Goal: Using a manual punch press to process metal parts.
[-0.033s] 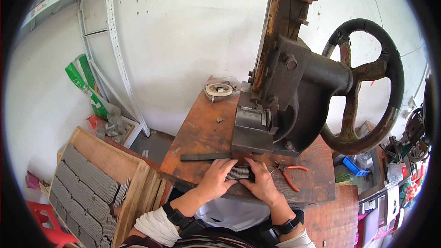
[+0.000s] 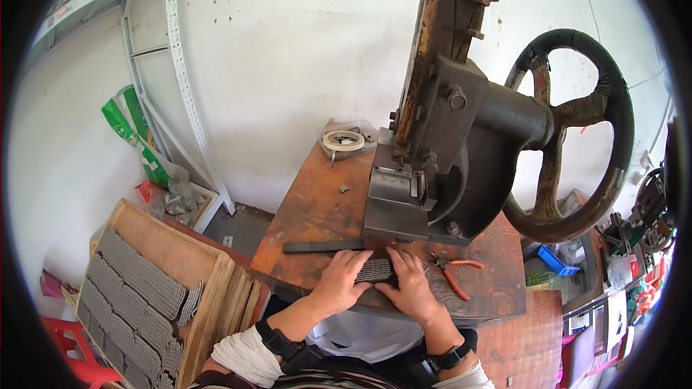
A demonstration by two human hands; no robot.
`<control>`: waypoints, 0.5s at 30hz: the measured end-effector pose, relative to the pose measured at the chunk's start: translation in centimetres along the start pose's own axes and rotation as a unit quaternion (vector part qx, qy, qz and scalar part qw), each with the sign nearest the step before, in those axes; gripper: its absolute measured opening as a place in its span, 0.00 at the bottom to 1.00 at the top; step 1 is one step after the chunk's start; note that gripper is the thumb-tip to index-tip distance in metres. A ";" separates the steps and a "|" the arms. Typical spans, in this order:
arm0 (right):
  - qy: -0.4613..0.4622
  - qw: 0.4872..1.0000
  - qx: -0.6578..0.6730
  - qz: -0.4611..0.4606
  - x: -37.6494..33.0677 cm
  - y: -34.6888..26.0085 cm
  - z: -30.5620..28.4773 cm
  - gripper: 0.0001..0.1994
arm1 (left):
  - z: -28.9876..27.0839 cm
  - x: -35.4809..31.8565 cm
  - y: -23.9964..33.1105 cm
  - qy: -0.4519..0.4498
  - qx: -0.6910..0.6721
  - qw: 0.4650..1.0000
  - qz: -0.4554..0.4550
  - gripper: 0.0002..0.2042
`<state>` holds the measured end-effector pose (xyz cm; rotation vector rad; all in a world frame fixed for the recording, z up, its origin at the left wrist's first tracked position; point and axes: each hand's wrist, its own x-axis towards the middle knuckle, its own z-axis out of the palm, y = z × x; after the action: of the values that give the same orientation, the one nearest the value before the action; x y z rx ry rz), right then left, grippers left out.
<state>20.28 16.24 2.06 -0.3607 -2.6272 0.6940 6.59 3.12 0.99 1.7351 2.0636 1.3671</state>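
At the front edge of the rusty worktop (image 2: 317, 209), the left hand (image 2: 342, 281) and the right hand (image 2: 411, 284) grasp a small stack of thin grey strips (image 2: 375, 269) between them, fingers curled over its two ends. The stack lies just before the base of a heavy iron press (image 2: 447, 151) with a big handwheel (image 2: 577, 137). A dark flat bar (image 2: 321, 246) lies beside the left hand; red-handled pliers (image 2: 454, 274) lie near the right. A wooden crate (image 2: 144, 281) of grey strips stands on the floor by the worktop's left corner.
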 end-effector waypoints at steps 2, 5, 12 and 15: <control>0.036 0.992 -0.119 -0.019 -0.6 -0.8 0.5 0.35 | -0.1 -0.1 0.2 -0.001 0.043 0.999 -0.001 0.33; -0.030 0.970 -0.239 0.037 -1.4 -1.0 1.4 0.34 | 0.3 0.2 0.5 -0.005 0.079 0.996 0.039 0.33; 0.052 0.998 -0.040 0.015 -0.1 -0.4 -0.3 0.32 | -0.1 0.3 0.3 -0.045 0.048 0.998 -0.006 0.33; 0.010 0.998 0.035 -0.048 0.7 0.5 -0.2 0.29 | -0.6 0.0 -0.3 -0.033 0.020 0.999 0.000 0.33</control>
<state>19.84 16.92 2.15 -0.2185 -2.5742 0.7433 6.02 2.79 1.15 1.7708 2.0707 1.2599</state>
